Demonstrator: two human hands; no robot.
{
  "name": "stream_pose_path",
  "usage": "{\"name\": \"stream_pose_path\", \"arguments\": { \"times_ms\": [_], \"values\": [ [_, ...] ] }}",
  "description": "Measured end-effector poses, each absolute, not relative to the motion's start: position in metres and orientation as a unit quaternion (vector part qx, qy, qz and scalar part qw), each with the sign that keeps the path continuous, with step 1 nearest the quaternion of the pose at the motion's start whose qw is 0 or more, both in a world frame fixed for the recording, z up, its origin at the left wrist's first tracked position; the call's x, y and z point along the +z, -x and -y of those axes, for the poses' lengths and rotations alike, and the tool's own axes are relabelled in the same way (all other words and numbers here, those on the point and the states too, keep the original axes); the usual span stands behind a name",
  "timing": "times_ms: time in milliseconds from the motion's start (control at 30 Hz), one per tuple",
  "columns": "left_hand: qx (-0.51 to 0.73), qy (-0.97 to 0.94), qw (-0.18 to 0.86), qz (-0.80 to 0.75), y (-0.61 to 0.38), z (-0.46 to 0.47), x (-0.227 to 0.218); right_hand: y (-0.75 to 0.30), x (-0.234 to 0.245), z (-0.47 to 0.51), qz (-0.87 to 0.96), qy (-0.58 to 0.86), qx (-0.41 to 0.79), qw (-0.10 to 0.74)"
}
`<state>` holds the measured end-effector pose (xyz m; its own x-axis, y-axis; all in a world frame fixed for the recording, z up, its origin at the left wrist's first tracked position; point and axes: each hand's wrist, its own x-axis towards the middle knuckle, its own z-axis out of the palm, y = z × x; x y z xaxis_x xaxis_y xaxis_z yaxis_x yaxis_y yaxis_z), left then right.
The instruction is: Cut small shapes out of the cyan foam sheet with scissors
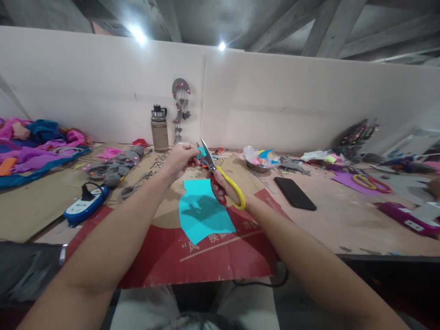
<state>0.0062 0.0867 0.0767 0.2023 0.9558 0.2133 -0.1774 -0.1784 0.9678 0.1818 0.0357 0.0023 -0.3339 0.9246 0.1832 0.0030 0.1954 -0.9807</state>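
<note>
My left hand [184,159] pinches a small turquoise piece [201,152], felt or paper, above the cardboard. In my right hand [222,184] are scissors [232,184] with one yellow and one red handle. Their blades point up and away, somewhat apart, right beside the small piece; whether they touch it I cannot tell. Below both hands lies a larger turquoise sheet [202,213] with cut edges, flat on a red and brown cardboard [165,256]. Shadows of the hands fall across it.
A bottle [159,130] stands by the white partition. Left are a power strip [85,205], grey felt pieces [115,165] and heaped coloured fabric [41,146]. Right lie a phone [294,193], a bowl with wrapped bits [257,160], more scissors [371,182] and a purple power strip [409,217].
</note>
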Motion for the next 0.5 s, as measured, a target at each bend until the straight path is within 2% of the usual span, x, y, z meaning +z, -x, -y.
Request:
{"name": "stream_pose_path", "arguments": {
  "times_ms": [500],
  "values": [
    [0.525,-0.561,0.531,-0.358,-0.0065,-0.0856,0.0768,-0.1802,0.0057,-0.0326,0.629,0.379,0.514,0.443]
  ]
}}
